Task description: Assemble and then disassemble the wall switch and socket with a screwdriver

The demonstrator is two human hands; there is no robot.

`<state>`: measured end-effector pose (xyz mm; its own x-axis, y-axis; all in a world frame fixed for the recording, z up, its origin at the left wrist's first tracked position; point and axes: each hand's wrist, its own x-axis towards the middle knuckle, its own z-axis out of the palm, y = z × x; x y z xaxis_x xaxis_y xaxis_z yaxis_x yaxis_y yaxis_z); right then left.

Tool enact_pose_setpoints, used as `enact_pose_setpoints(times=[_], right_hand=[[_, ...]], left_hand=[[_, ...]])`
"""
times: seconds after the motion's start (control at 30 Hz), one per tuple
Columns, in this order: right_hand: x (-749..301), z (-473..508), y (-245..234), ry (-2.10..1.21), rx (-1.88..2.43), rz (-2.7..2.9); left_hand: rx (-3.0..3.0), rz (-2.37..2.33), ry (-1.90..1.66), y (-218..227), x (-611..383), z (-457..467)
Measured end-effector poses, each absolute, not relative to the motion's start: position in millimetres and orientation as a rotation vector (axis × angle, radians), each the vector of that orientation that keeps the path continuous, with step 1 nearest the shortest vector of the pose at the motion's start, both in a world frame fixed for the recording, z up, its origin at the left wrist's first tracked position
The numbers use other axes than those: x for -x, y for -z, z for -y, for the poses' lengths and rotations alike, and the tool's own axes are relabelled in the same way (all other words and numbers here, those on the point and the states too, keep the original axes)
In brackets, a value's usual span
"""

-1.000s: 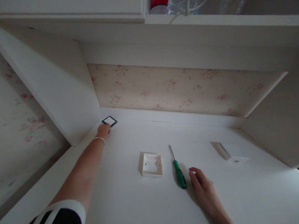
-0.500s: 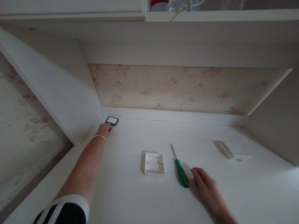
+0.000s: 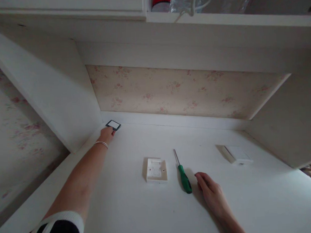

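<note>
One thin, dark-framed, white-faced rectangular panel, left of frame's centre, near edge pinched by left hand; probably light, stiff, slick: grip edges. Right hand loosely curled, empty, beside green-handled metal screwdriver.

From the head, one camera looked forward and down over the white table, nearer the right hand than the left hand, facing the flowered wall beneath the cupboard.
</note>
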<state>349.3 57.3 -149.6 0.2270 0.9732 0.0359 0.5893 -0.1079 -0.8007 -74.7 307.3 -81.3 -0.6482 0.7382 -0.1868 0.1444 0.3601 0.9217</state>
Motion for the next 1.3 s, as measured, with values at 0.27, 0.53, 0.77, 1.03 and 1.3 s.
enact_pose_setpoints(times=[0.27, 0.53, 0.77, 1.03, 1.3], right_hand=[[-346.7, -57.4, 149.7, -0.642, 1.755, 1.5], [-298.6, -65.8, 121.1, -0.53, 1.577, 1.556], [-244.3, -105.5, 104.2, -0.739, 1.369, 1.524], [-241.4, -103.8, 123.3, -1.17, 1.198, 1.212], [-237.8, -100.8, 137.1, -1.172, 1.288, 1.239]], left_hand=[[-0.819, -1.583, -1.34, 81.1, 52.1, -242.1], [-0.933, -1.143, -1.258, 100.7, -10.7, -136.3], [-1.137, -1.033, -1.036, 108.1, -44.6, -109.4], [-1.323, -1.151, -1.012, 115.0, -54.0, -104.1], [-1.382, -1.396, -1.056, 132.2, -43.6, -113.6]])
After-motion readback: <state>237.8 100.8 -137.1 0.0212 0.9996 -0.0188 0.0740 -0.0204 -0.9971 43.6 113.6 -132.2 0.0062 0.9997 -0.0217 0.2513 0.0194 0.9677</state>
